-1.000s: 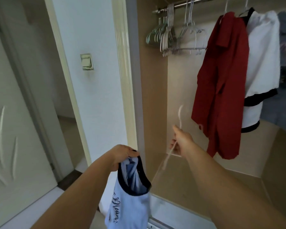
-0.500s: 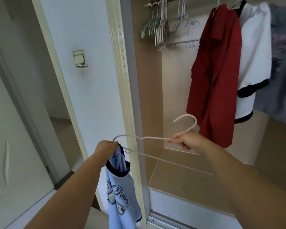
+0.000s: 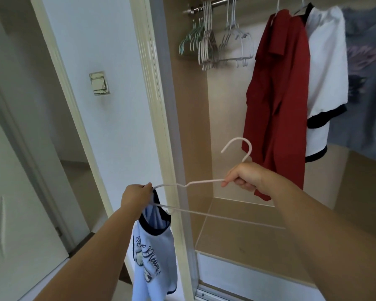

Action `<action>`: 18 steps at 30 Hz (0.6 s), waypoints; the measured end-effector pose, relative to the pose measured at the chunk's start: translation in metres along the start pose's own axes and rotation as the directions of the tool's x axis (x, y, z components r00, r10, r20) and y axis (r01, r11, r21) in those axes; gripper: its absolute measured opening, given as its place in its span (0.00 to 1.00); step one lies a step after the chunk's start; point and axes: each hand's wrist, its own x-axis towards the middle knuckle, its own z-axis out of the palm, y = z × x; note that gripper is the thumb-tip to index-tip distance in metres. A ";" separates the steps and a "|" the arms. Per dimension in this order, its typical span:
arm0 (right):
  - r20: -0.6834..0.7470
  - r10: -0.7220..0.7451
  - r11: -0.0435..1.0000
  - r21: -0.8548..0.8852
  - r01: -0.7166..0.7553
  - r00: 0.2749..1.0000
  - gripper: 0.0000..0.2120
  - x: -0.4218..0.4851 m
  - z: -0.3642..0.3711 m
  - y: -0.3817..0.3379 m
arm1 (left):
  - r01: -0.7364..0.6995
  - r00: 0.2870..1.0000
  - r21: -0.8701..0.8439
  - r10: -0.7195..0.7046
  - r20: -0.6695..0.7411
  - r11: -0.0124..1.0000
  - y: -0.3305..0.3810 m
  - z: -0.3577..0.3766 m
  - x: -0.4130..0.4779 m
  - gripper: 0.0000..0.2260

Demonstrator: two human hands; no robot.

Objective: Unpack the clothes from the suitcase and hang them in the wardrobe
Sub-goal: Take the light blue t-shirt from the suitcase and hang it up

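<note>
My left hand grips the dark collar of a light blue printed shirt, which hangs down in front of the wardrobe's left frame. My right hand holds a white wire hanger just below its hook, level in the air. The hanger's left shoulder end touches my left hand at the shirt's collar. Above, in the open wardrobe, a metal rail carries a red garment, a white shirt with dark trim and a grey printed garment.
Several empty hangers bunch at the rail's left end. The wardrobe's cream frame post stands between my hands. A wall switch is on the white wall at left, beside an open doorway and a white door. The wardrobe has a beige floor shelf.
The hanger has turned from hanging upright in my right hand to lying level. Its left end has come to my left hand at the shirt's collar. The view has shifted slightly.
</note>
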 end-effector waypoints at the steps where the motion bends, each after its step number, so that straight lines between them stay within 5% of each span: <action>1: 0.008 -0.004 1.000 -0.007 0.004 1.000 0.08 0.001 0.006 -0.001 | -0.044 0.999 0.030 0.044 0.006 0.999 0.006 0.004 -0.004 0.15; 5: 0.011 -0.047 0.999 -0.024 0.047 0.999 0.15 0.007 0.039 -0.009 | -0.293 0.956 0.189 0.291 0.038 0.937 0.039 0.022 -0.032 0.19; 9: -0.057 -0.127 0.985 0.114 0.133 0.990 0.04 0.006 0.063 -0.021 | -0.554 0.828 0.324 0.546 0.124 0.767 0.071 0.037 -0.064 0.22; 15: -0.176 -0.180 0.885 0.401 0.238 0.968 0.12 -0.004 0.052 -0.027 | -0.706 0.453 0.660 0.880 0.141 0.258 0.067 0.025 -0.051 0.24; 18: -0.195 -0.227 0.902 0.326 0.281 0.954 0.11 -0.005 0.051 -0.026 | -0.801 0.477 0.529 0.833 0.280 0.281 0.069 0.029 -0.046 0.24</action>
